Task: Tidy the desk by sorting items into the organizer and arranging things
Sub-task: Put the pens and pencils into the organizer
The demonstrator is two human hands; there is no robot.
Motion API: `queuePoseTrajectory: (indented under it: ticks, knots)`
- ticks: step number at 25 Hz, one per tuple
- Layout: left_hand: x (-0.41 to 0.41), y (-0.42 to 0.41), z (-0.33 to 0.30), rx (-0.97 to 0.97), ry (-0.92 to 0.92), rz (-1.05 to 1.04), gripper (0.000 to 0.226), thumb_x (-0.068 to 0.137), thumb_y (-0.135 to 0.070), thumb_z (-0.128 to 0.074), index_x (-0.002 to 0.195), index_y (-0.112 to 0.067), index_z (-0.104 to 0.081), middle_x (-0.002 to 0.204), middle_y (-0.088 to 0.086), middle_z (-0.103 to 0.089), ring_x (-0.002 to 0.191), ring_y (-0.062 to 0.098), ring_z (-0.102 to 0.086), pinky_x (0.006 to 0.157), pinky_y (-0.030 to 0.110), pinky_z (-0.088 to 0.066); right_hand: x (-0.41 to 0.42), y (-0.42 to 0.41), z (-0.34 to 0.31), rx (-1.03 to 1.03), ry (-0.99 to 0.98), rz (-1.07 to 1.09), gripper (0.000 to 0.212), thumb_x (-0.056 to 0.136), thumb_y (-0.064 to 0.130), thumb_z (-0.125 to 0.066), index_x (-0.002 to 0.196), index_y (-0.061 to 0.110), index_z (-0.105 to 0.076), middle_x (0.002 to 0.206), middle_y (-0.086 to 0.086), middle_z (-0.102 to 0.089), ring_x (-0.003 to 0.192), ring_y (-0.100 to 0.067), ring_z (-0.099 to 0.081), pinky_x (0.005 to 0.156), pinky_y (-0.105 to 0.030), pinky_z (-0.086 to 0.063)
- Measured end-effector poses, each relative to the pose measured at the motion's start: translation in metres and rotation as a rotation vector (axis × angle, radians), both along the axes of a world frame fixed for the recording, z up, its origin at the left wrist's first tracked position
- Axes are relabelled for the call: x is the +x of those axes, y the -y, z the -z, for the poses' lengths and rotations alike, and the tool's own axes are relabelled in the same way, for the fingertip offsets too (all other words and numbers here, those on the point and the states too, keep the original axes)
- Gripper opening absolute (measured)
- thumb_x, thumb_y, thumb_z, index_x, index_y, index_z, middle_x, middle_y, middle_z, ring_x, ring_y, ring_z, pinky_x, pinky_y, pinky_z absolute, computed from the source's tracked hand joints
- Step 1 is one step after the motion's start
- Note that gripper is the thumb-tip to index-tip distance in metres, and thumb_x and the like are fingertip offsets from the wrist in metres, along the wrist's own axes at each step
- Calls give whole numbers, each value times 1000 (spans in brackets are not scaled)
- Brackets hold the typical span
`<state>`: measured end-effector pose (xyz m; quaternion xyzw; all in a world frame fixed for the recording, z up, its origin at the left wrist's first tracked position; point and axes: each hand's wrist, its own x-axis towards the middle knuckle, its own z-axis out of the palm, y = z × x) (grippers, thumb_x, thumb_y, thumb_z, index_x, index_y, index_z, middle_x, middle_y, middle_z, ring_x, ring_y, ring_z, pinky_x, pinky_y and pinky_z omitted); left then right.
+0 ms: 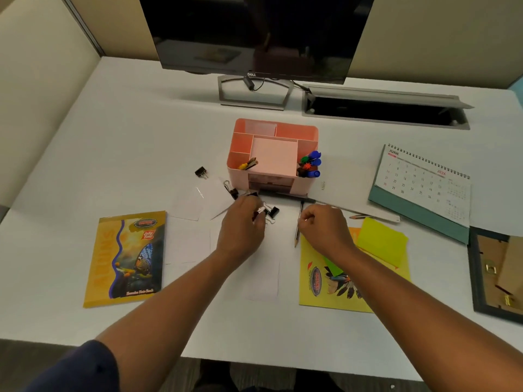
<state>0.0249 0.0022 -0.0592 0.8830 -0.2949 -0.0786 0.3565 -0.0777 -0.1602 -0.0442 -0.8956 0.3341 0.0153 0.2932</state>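
The head camera looked down on a white desk [113,137] where a person's two bare forearms reached in from the near edge. The left hand [240,224] hovered low over a loose white sheet of paper [263,273], its fingers curled round a black binder clip with silver wire handles [261,212]; a second black binder clip [273,211] lay just beside it, touching or nearly so (the two were hard to separate). The right hand [322,224] sat to the right with its fingers curled and thumb and forefinger pinched together close beside a dark wooden pencil [298,222] that lay pointing toward the person; whether the fingertips actually held the pencil could not be told.

Behind the hands stood a pink plastic desk organizer [273,154] with several open compartments, a pad of pale pink notes in its middle, blue-capped markers [312,164] in its right compartment and a few pencils in its front left one. Two more black binder clips lay left of it, one apart [201,172] and one near its front corner [232,190]. A yellow butterfly notebook [124,258] lay at the left, a yellow feather-print notebook [334,281] under a lime sticky-note pad [382,244] at the right, a spiral desk calendar [424,185] beyond, and a black monitor [254,35] stood at the back
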Motion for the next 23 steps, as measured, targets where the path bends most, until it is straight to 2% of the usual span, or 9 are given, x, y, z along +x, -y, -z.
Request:
queuePoseTrajectory:
  ticks: [2,5,8,11,14,18,20,23]
  knots:
    - [-11,8,3,114,-36,102,16,95,-19,-62,109,-16,-68,100,-2,-65,85,14,-57,75,24,-44,-1,-3,10,-26,-124,5,22,89,33,-64,76,17,-73,79,1,-71,74,-18,-64,70,-34,-55]
    - [-22,22,5,216,-181,219,28,97,-25,-61,122,-14,-68,111,3,-71,98,18,-64,83,25,-46,2,-8,19,-99,-198,-9,31,89,44,-65,77,15,-68,77,-2,-69,75,-22,-64,63,-31,-49]
    - [-26,31,5,217,-308,208,34,100,-18,-57,132,-10,-63,126,8,-68,111,20,-63,90,23,-42,4,-12,20,-121,-242,-24,29,88,43,-66,76,17,-61,78,-5,-66,79,-27,-66,59,-28,-37]
    - [-25,35,5,220,-315,196,30,100,-12,-53,127,-8,-65,124,10,-68,109,21,-63,89,24,-43,7,-19,15,-66,-267,-41,24,86,36,-65,76,15,-57,87,-10,-69,82,-31,-65,59,-29,-36]
    - [-20,34,2,225,-173,212,38,97,-8,-56,134,-12,-61,129,7,-63,110,22,-62,91,25,-44,4,-27,10,-15,-309,-76,28,82,37,-67,76,14,-53,82,-8,-64,74,-28,-58,57,-28,-36]
    - [-5,47,-1,353,122,434,65,87,6,-60,147,-16,-46,151,2,-45,120,25,-59,94,33,-54,-11,-25,3,98,-319,7,33,76,42,-68,65,15,-52,62,-1,-53,60,-22,-54,47,-27,-30]
    - [1,59,-3,402,199,494,64,88,5,-59,147,-16,-47,149,3,-47,119,25,-60,92,36,-56,-19,-18,-2,112,-304,48,35,76,42,-67,61,15,-51,57,-1,-49,55,-20,-50,48,-27,-31]
    - [4,70,-5,439,287,523,48,93,0,-57,139,-13,-54,133,6,-58,105,27,-64,80,35,-57,-30,-5,-9,115,-274,82,35,80,38,-66,60,12,-53,56,-2,-50,54,-20,-47,51,-30,-35]
